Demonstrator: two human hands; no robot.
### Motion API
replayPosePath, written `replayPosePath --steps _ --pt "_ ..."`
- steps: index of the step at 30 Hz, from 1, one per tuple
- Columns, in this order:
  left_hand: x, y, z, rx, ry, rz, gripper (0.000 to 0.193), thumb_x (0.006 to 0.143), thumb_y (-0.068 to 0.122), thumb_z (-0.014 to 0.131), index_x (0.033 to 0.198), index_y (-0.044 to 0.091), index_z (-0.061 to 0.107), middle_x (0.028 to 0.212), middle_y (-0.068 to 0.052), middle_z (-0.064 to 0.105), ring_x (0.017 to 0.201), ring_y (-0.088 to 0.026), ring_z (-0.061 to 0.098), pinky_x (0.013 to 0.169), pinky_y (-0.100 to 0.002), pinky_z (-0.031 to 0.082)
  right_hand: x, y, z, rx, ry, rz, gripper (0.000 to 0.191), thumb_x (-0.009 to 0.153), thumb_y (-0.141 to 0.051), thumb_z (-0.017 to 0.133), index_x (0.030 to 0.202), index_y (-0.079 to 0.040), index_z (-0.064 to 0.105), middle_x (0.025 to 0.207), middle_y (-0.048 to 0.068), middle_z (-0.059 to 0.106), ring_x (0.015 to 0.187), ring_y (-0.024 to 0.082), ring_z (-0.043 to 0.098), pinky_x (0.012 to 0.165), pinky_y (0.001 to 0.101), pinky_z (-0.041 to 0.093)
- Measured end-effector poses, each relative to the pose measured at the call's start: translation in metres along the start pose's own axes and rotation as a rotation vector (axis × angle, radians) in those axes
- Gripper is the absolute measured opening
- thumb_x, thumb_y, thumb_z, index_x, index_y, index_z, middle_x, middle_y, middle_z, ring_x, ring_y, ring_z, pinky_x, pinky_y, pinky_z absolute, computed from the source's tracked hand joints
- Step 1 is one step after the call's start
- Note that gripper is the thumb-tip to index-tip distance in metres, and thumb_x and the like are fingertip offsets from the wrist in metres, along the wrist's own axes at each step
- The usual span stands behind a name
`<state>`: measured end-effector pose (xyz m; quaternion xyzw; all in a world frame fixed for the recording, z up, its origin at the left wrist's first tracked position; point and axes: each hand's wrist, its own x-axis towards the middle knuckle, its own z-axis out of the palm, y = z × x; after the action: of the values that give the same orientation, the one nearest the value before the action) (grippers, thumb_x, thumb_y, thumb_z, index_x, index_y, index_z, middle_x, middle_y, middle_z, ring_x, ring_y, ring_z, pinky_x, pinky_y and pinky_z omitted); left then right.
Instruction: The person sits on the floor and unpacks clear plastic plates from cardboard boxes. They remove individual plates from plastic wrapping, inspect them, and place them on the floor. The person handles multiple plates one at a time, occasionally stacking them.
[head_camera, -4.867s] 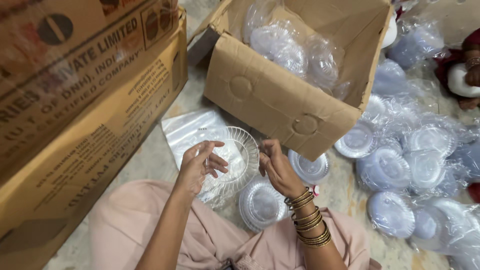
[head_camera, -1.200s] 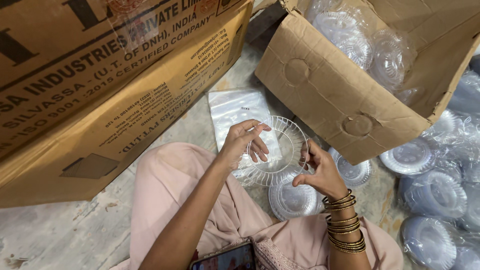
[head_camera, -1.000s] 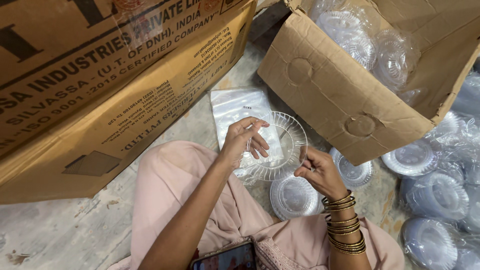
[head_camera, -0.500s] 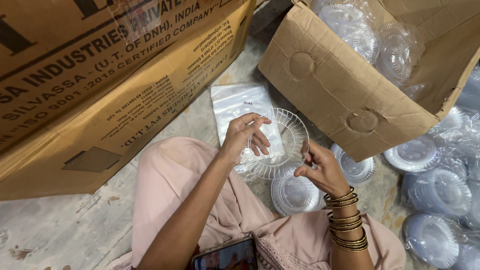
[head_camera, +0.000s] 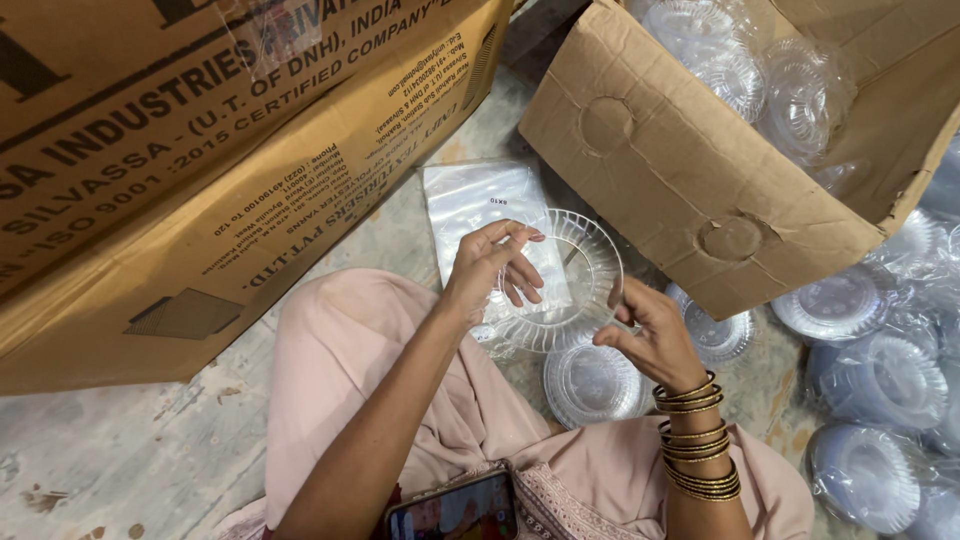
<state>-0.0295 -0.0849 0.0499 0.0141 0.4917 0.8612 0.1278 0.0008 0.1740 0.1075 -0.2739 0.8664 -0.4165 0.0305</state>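
Clear ribbed plastic bowl (head_camera: 570, 285) held tilted above the lap between both hands, left hand (head_camera: 490, 265) pinching its near-left rim with fingers spread, right hand (head_camera: 650, 335) pinching the right rim (both equally close), over a stack of bowls (head_camera: 590, 385) on the floor.

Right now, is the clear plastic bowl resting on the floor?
No, both the left hand and right hand hold the clear plastic bowl up above the floor.
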Motion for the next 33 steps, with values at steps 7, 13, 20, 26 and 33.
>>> replayPosePath --steps 7,13,20,26,33 --pt "-0.001 0.015 -0.003 0.092 -0.03 0.01 0.039 0.103 0.031 0.056 0.117 -0.004 0.064 0.07 -0.019 0.072 0.051 -0.024 0.072 0.038 -0.027 0.048 -0.01 0.031 -0.003 0.175 -0.07 0.104 0.032 0.091 -0.016 0.075 0.086 -0.005 0.045 0.081 -0.002 0.04 0.073 0.011 0.039 0.063 0.0289 0.037" --pt "-0.013 0.026 0.002 0.161 -0.242 -0.052 0.039 0.101 0.033 0.06 0.116 -0.002 0.067 0.068 -0.015 0.073 0.052 -0.02 0.071 0.04 -0.026 0.05 -0.016 0.031 -0.02 0.506 -0.015 0.253 0.034 0.089 -0.022 0.079 0.102 -0.008 0.051 0.093 -0.005 0.044 0.082 0.006 0.041 0.072 0.0211 0.039" --pt "-0.016 0.03 0.007 0.204 -0.386 -0.185 0.039 0.1 0.035 0.061 0.114 -0.001 0.068 0.067 -0.014 0.072 0.051 -0.019 0.072 0.04 -0.025 0.051 -0.015 0.011 -0.023 0.497 -0.267 0.267 0.076 0.056 -0.043 0.096 0.108 -0.009 0.052 0.093 -0.005 0.042 0.082 0.008 0.041 0.07 0.0234 0.039" --pt "-0.014 0.027 0.006 0.198 -0.393 -0.202 0.042 0.1 0.034 0.06 0.117 -0.003 0.068 0.066 -0.015 0.072 0.05 -0.019 0.071 0.039 -0.025 0.048 -0.01 0.006 -0.021 0.413 -0.344 0.245 0.067 0.054 -0.03 0.098 0.096 -0.011 0.049 0.089 -0.004 0.041 0.081 0.008 0.041 0.067 0.0244 0.038" --pt "-0.011 0.021 0.0 0.179 -0.409 -0.177 0.041 0.101 0.032 0.059 0.117 -0.004 0.068 0.066 -0.017 0.072 0.049 -0.02 0.071 0.038 -0.025 0.049 -0.012 0.01 -0.017 0.42 -0.322 0.255 0.061 0.061 -0.025 0.096 0.083 -0.013 0.041 0.082 -0.005 0.032 0.074 0.009 0.032 0.063 0.0266 0.03"
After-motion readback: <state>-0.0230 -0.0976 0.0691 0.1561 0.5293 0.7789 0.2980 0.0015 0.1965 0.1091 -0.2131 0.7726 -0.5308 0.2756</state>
